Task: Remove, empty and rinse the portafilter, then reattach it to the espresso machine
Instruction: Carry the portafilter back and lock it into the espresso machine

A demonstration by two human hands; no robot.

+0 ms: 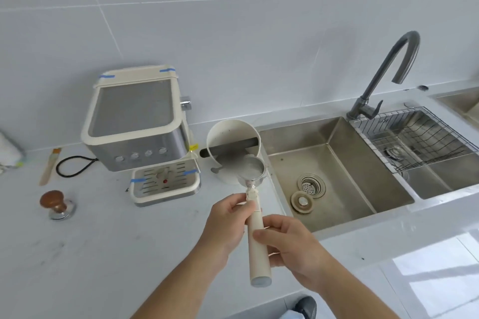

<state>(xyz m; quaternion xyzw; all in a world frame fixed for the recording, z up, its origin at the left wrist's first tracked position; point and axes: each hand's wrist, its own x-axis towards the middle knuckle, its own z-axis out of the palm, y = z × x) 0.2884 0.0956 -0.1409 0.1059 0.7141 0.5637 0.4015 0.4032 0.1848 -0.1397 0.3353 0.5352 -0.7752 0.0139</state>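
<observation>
The portafilter (255, 225) has a cream handle and a steel basket, and both hands hold it over the counter's front. My left hand (228, 223) pinches the handle near the basket end. My right hand (287, 241) wraps the handle lower down. The basket (252, 169) faces up and looks pale inside, just in front of the cream knock box (228, 137) with its dark bar. The cream and steel espresso machine (140, 127) stands to the left, its group head hidden from this angle.
A steel sink (337, 179) with a strainer and a loose plug lies to the right, under a grey tap (383, 77). A wire rack (414, 134) sits over the second basin. A wooden tamper (57, 203), a brush (49, 166) and a black cord (72, 166) lie left.
</observation>
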